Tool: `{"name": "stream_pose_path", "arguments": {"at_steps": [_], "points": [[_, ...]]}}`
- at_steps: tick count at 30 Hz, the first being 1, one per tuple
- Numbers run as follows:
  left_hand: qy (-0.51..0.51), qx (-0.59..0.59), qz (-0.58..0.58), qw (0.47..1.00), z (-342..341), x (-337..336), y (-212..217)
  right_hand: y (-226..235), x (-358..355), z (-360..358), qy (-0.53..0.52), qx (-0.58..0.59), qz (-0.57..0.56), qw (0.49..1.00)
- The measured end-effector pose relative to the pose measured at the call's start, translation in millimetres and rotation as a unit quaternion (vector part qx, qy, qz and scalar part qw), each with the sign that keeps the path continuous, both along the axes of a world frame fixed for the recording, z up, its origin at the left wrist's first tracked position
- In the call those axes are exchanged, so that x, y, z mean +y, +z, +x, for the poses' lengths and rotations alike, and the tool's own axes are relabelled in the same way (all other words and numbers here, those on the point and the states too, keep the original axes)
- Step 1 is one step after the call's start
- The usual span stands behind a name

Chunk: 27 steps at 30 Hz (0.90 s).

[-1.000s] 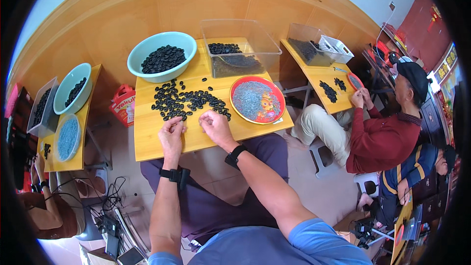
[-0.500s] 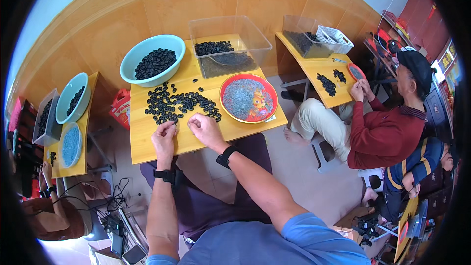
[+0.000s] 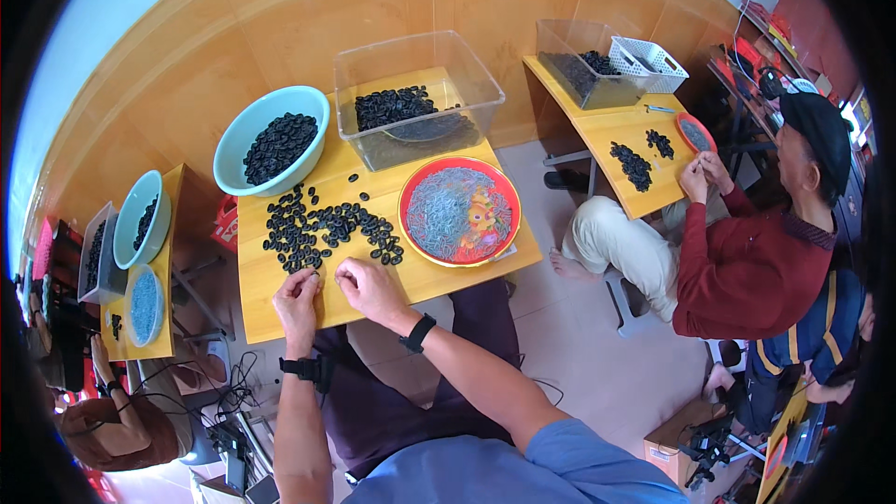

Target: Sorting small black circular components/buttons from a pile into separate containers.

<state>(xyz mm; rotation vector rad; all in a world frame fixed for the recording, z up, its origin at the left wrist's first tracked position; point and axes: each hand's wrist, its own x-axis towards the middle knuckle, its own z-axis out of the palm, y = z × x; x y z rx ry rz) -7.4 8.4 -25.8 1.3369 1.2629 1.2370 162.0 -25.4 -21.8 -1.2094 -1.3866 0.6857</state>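
Head | left fingers (image 3: 301, 283), right fingers (image 3: 348, 272) pinched closed, contents unclear | black pieces (image 3: 285, 227) ahead | red tray (image 3: 512, 203) right | basin (image 3: 231, 155) beyond

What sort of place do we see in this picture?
Probably a small shared workroom: a yellow wooden table bears loose black oval pieces and a round red tray, and a person in a dark-red sweater sits at a similar table.
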Motion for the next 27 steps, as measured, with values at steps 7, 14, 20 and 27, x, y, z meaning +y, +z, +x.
{"name": "stream_pose_path", "arguments": {"at_steps": [7, 14, 20, 27], "points": [[-0.001, 0.002, -0.004, 1.000, 0, -2, -2, 7, -4, 6, 0.040, -0.003, -0.028, 0.999], [0.004, 0.003, -0.030, 1.000, -3, -5, -1, 61, -36, 119, -0.099, -0.236, -0.021, 0.966], [-0.021, -0.033, -0.043, 0.998, 0, -5, 0, 84, -53, 218, -0.163, -0.391, -0.134, 0.896], [-0.034, -0.023, -0.018, 0.999, -4, -6, -3, 70, -37, 211, -0.033, -0.418, -0.265, 0.868]]}}
